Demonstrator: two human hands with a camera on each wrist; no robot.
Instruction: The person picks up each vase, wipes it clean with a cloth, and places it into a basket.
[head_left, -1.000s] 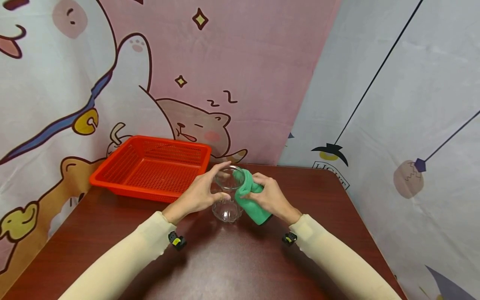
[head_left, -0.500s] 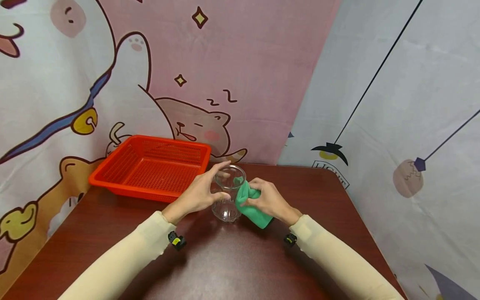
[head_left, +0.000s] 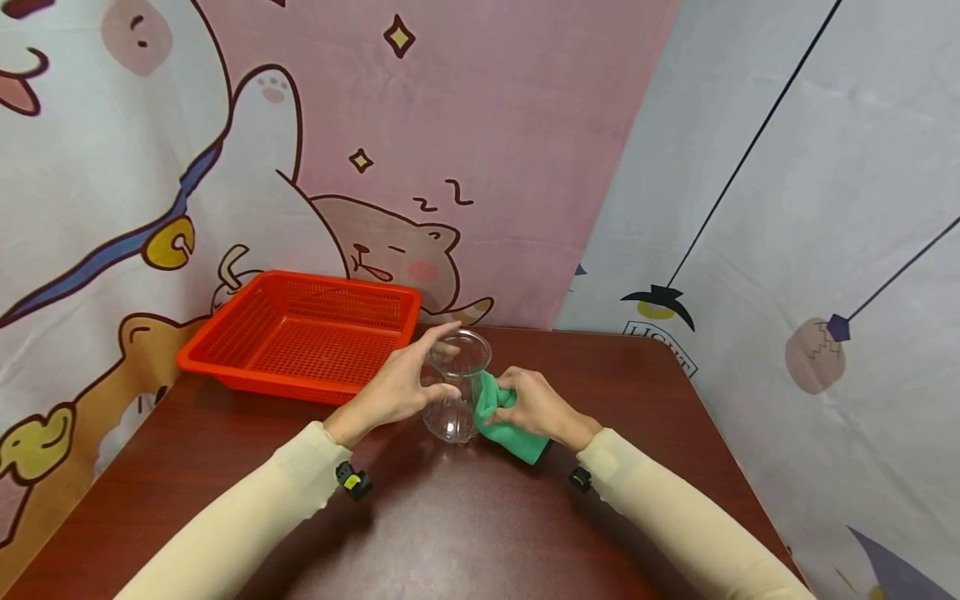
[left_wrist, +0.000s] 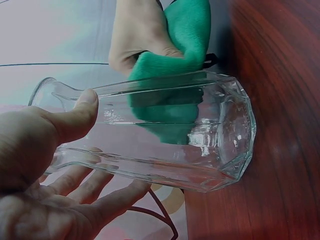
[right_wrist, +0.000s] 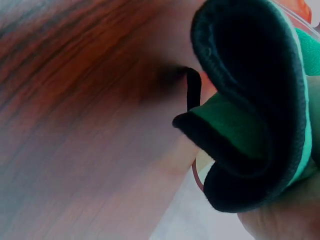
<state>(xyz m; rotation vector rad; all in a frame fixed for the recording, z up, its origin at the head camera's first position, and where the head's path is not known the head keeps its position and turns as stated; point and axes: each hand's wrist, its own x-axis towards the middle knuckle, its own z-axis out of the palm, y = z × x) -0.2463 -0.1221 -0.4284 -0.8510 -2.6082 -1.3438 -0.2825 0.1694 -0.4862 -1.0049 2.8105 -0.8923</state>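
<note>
Glass, I note, standing on the table [head_left: 465, 533] centre: left hand [head_left: 397, 387] wraps the tumbler [head_left: 456, 392] near its rim, right hand [head_left: 534, 406] clenches a cloth [head_left: 510, 429] against its side. Fragile, slippery; I'd grip mid-body. Basket [head_left: 300, 337] behind.

I observe 1 change of substance: the green cloth [head_left: 508, 421] has travelled down the outside of the glass jar [head_left: 456, 387]. In the earliest picture my right hand [head_left: 534, 406] held the cloth draped over the jar's rim, with part of it at the mouth. In the next picture it had slipped below the rim, against the upper wall. Now the cloth is pressed against the jar's lower wall, near the base, and the rim stands uncovered. My right hand has dropped with it, sitting lower and closer to the table [head_left: 465, 517]. The right forearm has followed, shifting slightly down and nearer to me.
</note>
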